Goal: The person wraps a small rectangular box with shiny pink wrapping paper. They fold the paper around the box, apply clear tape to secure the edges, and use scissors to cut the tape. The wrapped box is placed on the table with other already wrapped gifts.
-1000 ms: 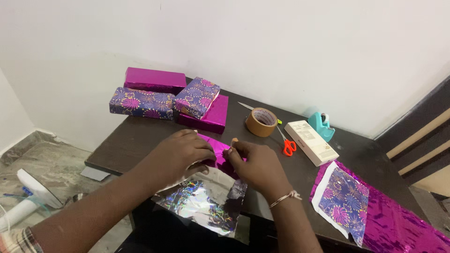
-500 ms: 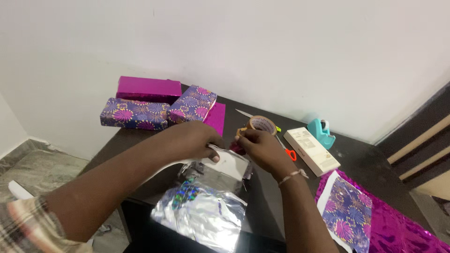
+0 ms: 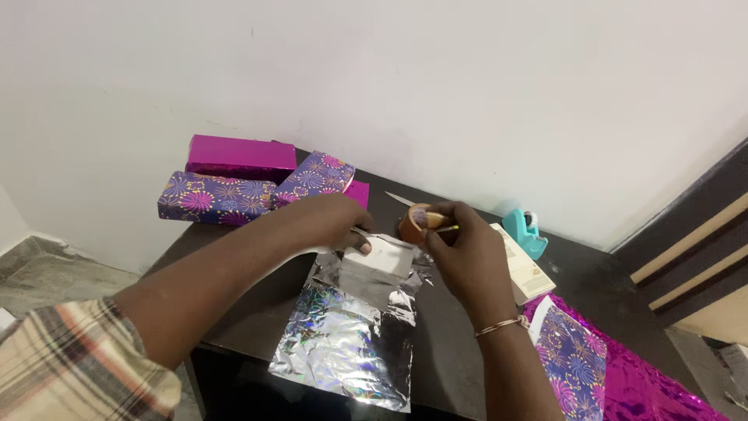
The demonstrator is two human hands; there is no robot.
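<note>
Where the fingers (image 3: 360, 238) of the left hand (image 3: 327, 221) curl down, they press on the far edge of a silver holographic wrapping sheet (image 3: 351, 335), pinning a folded-over flap whose plain pale underside faces up just beside the thumb. Right hand (image 3: 466, 253) sits just right of that flap, its fingers (image 3: 433, 226) closed narrow on a small strip of brown tape (image 3: 418, 215) at the roll of brown packing tape (image 3: 411, 226), which stands directly behind them; how much of the strip is free cannot be told. Sheet: crinkled, mirror-like, rainbow flecks with a faint burst pattern, lying flat on the dark surface (image 3: 234, 257) from the hands toward the near edge, its lower corners overhanging slightly. Whatever lies under the fold is hidden. A thin bracelet (image 3: 502, 325) circles the right wrist; a plaid sleeve (image 3: 70, 366) covers the left upper arm. Outward from the hands: a cream rectangular box (image 3: 528, 269) partly behind the right hand, a teal tape dispenser (image 3: 526, 232) beyond it near the wall. Far left of the surface: one magenta wrapped box (image 3: 238, 156) and two purple patterned wrapped boxes (image 3: 214, 197), touching one another. Lower right: a magenta foil sheet (image 3: 647, 390) with a purple patterned piece (image 3: 573, 355) on it.
</note>
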